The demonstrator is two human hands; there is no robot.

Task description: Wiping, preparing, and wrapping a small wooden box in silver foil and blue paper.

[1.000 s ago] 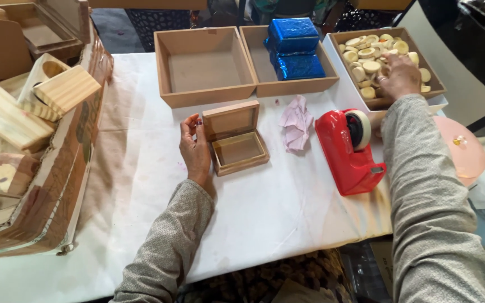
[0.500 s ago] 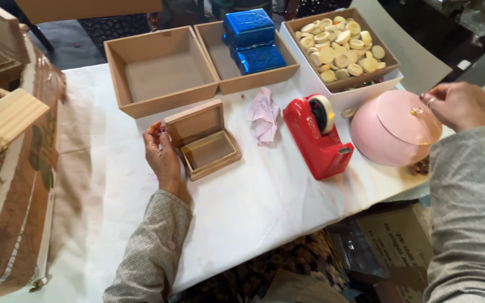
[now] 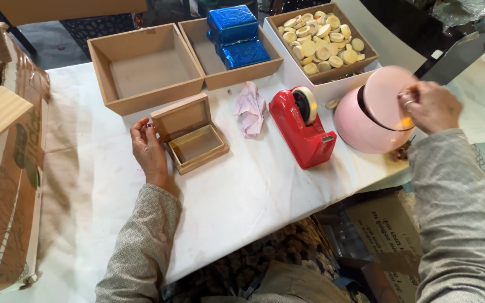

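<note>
Here the right hand [image 3: 430,106] tilts the pink lid [image 3: 387,90] at the table edge [image 3: 366,182].

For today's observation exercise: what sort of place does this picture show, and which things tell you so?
Probably a craft or gift-packing table: small wooden box beside the left hand, red tape dispenser, tray of pale round discs.

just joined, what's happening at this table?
A person sits at a white-covered table. The left hand rests against a small open wooden box, hinged lid up. The right hand tilts the lid of a round pink container. A red tape dispenser and a crumpled pink tissue lie between them.
</note>
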